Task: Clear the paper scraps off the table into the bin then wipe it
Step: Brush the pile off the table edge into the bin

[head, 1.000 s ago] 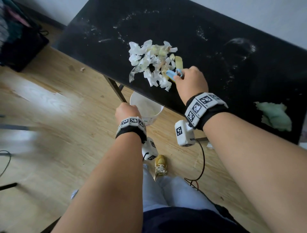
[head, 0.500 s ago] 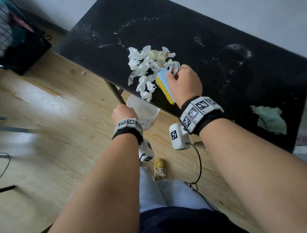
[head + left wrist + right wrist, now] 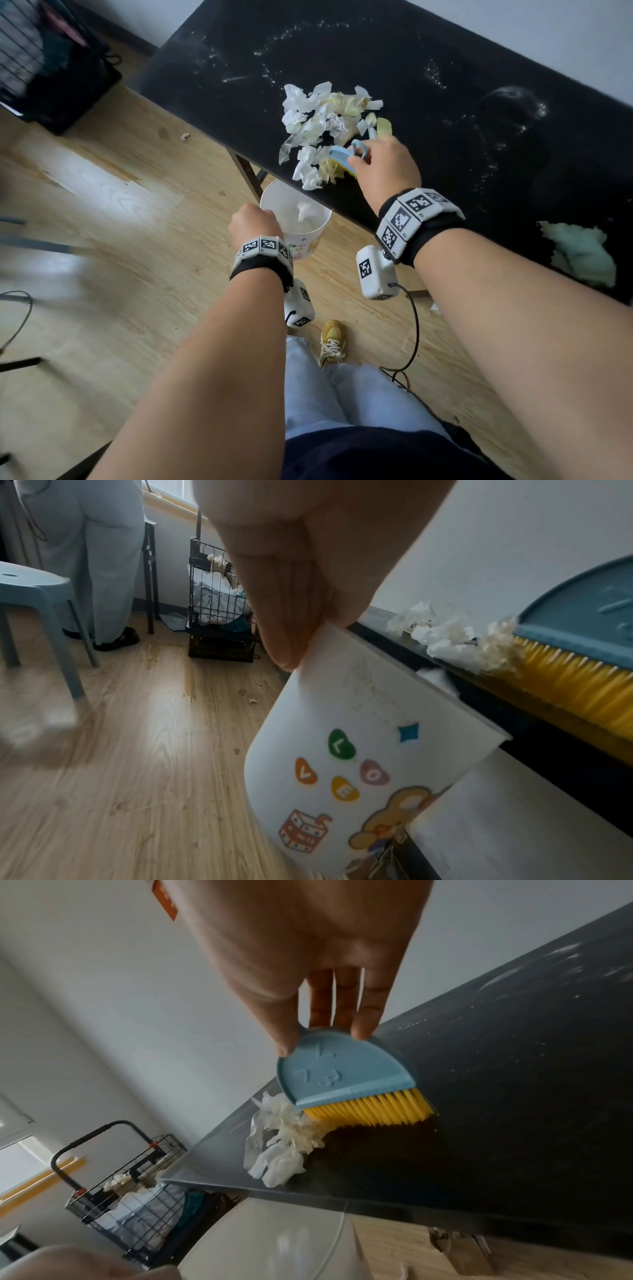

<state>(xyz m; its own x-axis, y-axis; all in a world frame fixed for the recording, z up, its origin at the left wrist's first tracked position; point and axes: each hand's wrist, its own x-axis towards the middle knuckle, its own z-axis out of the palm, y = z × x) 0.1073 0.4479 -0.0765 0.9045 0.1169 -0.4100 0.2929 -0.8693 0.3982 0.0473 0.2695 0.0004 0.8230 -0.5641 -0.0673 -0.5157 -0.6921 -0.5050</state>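
A heap of white and yellowish paper scraps (image 3: 325, 126) lies near the front edge of the black table (image 3: 445, 144). My right hand (image 3: 383, 164) grips a small blue brush (image 3: 346, 1069) with yellow bristles (image 3: 373, 1107), which stand on the tabletop against scraps (image 3: 284, 1145) at the edge. My left hand (image 3: 251, 222) pinches the rim of a white bin (image 3: 301, 222) with stickers (image 3: 342, 767), held just below the table edge. One crumpled scrap (image 3: 305, 210) lies inside the bin.
A green cloth (image 3: 579, 253) lies on the table at the right. White dust streaks (image 3: 496, 113) mark the tabletop. A black wire basket (image 3: 51, 68) stands on the wooden floor at far left. A blue stool (image 3: 37, 610) and another person's legs (image 3: 103, 561) are beyond it.
The brush has swept toward the table edge, dragging some scraps with it. A crumpled scrap now lies in the bin. The left hand still holds the bin under the edge.
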